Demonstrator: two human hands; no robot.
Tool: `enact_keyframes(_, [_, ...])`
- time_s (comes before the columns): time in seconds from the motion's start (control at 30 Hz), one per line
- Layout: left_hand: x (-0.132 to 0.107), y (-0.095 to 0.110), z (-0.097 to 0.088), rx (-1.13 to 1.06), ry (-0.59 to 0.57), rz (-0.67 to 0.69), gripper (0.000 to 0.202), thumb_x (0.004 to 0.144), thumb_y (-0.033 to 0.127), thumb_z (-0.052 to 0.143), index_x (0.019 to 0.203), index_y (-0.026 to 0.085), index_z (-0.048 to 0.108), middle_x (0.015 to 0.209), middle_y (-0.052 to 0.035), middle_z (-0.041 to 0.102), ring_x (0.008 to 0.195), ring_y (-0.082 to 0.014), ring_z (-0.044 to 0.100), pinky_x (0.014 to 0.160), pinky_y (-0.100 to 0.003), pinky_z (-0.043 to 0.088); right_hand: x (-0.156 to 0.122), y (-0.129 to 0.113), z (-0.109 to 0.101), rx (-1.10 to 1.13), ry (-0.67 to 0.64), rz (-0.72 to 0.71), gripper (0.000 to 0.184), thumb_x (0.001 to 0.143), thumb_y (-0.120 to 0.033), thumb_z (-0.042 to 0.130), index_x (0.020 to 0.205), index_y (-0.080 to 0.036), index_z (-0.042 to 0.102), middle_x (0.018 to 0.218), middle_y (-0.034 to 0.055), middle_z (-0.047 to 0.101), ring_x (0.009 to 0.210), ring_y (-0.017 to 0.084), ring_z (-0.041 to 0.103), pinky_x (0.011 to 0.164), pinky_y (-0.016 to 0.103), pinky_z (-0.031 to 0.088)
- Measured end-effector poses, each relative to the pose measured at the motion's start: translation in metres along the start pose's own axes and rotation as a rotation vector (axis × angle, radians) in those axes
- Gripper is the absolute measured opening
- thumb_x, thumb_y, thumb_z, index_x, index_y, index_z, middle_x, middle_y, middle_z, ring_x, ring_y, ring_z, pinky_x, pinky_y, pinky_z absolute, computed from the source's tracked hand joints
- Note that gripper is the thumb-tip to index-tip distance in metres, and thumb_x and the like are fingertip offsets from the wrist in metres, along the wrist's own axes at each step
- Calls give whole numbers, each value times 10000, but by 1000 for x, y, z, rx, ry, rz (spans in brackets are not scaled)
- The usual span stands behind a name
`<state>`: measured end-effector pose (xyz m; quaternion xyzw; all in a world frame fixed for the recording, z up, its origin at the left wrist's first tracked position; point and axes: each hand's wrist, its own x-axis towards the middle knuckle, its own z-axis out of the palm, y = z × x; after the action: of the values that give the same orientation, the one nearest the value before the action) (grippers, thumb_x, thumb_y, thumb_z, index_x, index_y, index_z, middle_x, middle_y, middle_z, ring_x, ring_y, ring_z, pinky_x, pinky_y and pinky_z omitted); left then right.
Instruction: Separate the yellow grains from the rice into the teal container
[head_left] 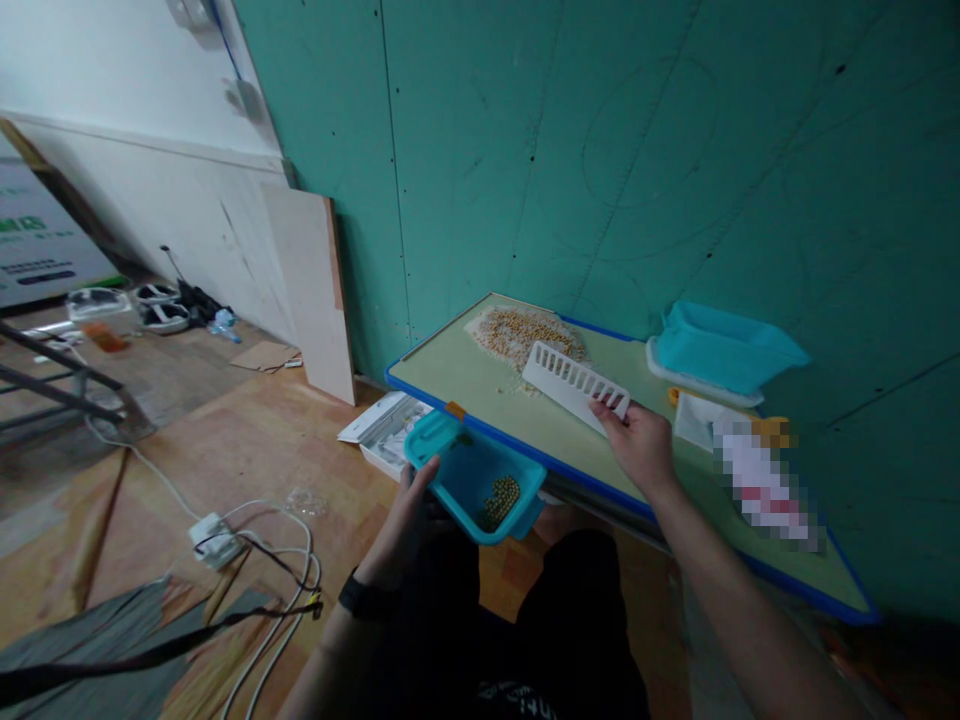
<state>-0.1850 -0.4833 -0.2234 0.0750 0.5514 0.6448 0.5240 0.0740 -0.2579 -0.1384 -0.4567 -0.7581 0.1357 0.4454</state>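
My left hand (409,505) grips the side of a blue plastic container (465,485), tilted just off the near edge of the table (442,370). Small greenish-yellow beans (501,500) lie in one corner of it, with a darker patch at its other end. Between the thumb and fingers of my right hand (643,445) is a white plastic strip (562,385) with a row of slots, held low over the tabletop. Beyond the strip spreads a pile of tan beans mixed with pale grains (517,332). A few stray grains lie on its near side.
A second blue container (727,345) stands on a white lid (701,375) at the table's right, near a yellow cloth-like item and a pixelated packet (765,485). A green wall (480,180) rises behind. An open white box (386,440), cables and a power strip (217,540) lie on the floor.
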Motion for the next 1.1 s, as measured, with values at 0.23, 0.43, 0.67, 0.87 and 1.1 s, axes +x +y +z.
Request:
enact_keyframes(0.23, [3,-3,-6,-15,-27,3,901,1002,668,867,1746,399,436,1677,-192,674,1298,-393,830,962,-490,747,4,5,3,-8,8,5,665,935,-848,670,745,-225,802,717,161,821,695,308,757,624,355,487])
enact_keyframes(0.43, [4,-2,-3,7,-19,2,867,1053,647,796,1773,413,373,1655,-180,683,1275,-388,834,981,-509,743,3,2,5,7,-54,12,618,917,-806,680,718,-230,779,679,139,799,645,290,726,623,357,464])
enact_keyframes(0.67, [5,-4,-5,-6,-17,7,887,1026,657,836,1754,400,401,1713,-180,646,1258,-375,846,957,-478,745,3,-10,10,52,-52,-14,622,918,-805,697,673,-235,750,616,119,764,590,265,690,573,339,437])
enact_keyframes(0.87, [6,-4,-3,-31,2,1,813,1057,622,810,1743,405,430,1686,-183,674,1235,-399,858,906,-491,755,5,-9,13,51,-37,-4,629,918,-818,690,685,-237,750,649,124,785,594,266,698,602,348,472])
enact_keyframes(1.1, [6,-6,-4,-39,-3,20,911,988,648,890,1750,390,462,1675,-186,683,1247,-417,860,960,-529,745,5,-5,15,63,-64,14,618,913,-821,690,671,-253,723,641,117,768,630,281,702,622,361,488])
